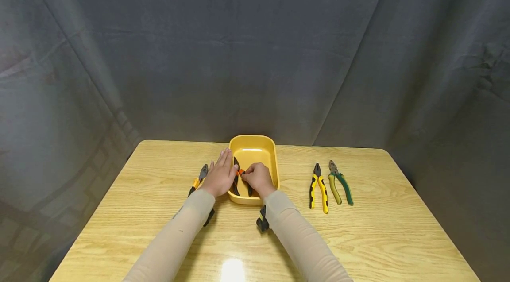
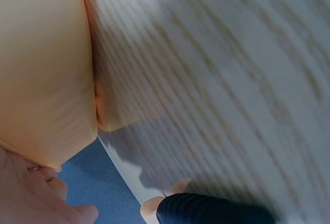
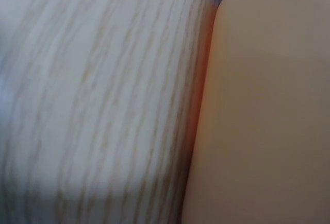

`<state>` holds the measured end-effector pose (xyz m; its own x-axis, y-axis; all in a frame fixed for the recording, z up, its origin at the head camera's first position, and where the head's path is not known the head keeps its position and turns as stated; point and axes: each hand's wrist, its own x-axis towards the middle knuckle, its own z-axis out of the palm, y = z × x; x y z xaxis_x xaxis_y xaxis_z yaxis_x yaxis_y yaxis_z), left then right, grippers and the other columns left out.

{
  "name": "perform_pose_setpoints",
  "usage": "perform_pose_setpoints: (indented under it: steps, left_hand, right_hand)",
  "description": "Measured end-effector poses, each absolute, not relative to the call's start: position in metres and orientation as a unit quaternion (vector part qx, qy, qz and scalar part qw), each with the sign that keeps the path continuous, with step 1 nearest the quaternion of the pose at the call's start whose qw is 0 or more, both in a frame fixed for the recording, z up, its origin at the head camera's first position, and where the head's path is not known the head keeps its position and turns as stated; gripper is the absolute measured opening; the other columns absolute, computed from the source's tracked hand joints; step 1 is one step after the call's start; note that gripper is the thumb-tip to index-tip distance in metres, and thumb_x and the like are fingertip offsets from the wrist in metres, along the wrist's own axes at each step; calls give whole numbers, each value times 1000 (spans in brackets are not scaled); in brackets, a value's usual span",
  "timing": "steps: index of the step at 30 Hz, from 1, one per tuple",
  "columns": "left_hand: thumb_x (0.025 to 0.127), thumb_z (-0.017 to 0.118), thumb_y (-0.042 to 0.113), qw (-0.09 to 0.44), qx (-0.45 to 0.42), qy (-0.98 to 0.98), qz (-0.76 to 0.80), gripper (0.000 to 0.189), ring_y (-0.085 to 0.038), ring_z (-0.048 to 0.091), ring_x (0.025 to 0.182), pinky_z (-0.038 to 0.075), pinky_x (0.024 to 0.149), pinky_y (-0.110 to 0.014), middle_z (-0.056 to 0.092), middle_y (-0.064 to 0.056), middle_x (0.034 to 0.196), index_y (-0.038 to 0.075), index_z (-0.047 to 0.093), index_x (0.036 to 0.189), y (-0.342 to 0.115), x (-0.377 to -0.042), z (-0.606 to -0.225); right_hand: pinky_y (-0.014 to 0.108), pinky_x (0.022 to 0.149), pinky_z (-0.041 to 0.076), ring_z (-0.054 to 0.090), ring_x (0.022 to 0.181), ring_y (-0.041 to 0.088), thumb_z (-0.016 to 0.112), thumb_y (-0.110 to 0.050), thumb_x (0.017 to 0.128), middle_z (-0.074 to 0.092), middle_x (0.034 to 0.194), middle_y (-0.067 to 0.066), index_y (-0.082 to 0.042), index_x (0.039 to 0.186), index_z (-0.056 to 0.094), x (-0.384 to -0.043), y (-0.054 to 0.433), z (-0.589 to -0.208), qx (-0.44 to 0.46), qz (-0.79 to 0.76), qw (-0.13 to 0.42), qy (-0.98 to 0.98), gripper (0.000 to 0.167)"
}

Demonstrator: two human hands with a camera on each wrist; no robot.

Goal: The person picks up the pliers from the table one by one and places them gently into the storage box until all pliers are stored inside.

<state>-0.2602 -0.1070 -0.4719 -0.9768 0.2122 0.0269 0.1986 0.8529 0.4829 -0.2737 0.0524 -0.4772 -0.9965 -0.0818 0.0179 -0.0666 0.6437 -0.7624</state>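
A yellow plastic bin [image 1: 255, 156] stands at the table's back middle. In it lies a pair of pliers [image 1: 236, 184] with black handles and orange near the joint. My right hand [image 1: 260, 179] reaches inside, thumb and fingertips pinching the pliers by the right handle. Straight-fingered, my left hand [image 1: 220, 176] rests along the bin's left rim. Close by its left side lie combination pliers [image 1: 204, 171] with orange-and-black handles, partly hidden by the hand. The bin's wall [image 2: 46, 69] fills one side of the left wrist view; a ribbed black handle [image 2: 211, 209] shows below.
Right of the bin, pliers with yellow-and-black handles [image 1: 312, 191] lie beside pliers with green handles [image 1: 345, 188], jaws pointing away. The light wood table [image 1: 382, 229] ends at a grey curtain [image 1: 247, 52] behind the bin.
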Motion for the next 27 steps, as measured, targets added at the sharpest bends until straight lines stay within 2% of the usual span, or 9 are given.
perform_pose_setpoints:
  steps: [7, 21, 27]
  left_hand:
    - [111, 33, 34, 1, 106, 961, 256, 63, -32, 10, 156, 12, 121, -61, 12, -15, 169, -1, 17, 161, -107, -262, -474]
    - [112, 30, 36, 10, 106, 960, 258, 63, -30, 7, 156, 10, 122, -61, 10, -14, 169, 0, 15, 162, -108, -262, -474]
    - [112, 30, 36, 15, 104, 960, 259, 63, -29, 5, 156, 9, 122, -60, 8, -12, 170, 2, 14, 162, -108, -262, -475]
  right_hand:
    - [26, 59, 50, 55, 61, 12, 83, -7, 81, 67, 68, 2, -3, 73, 74, -276, 52, -481, -52, -407, -8, 912, 12]
    - [28, 59, 50, 56, 62, 13, 80, -5, 84, 67, 69, 3, -2, 75, 74, -274, 51, -476, -50, -414, -2, 909, 12]
    - [28, 60, 52, 58, 63, 14, 78, -5, 83, 69, 71, 5, -1, 77, 75, -274, 52, -479, -60, -424, -28, 903, 8]
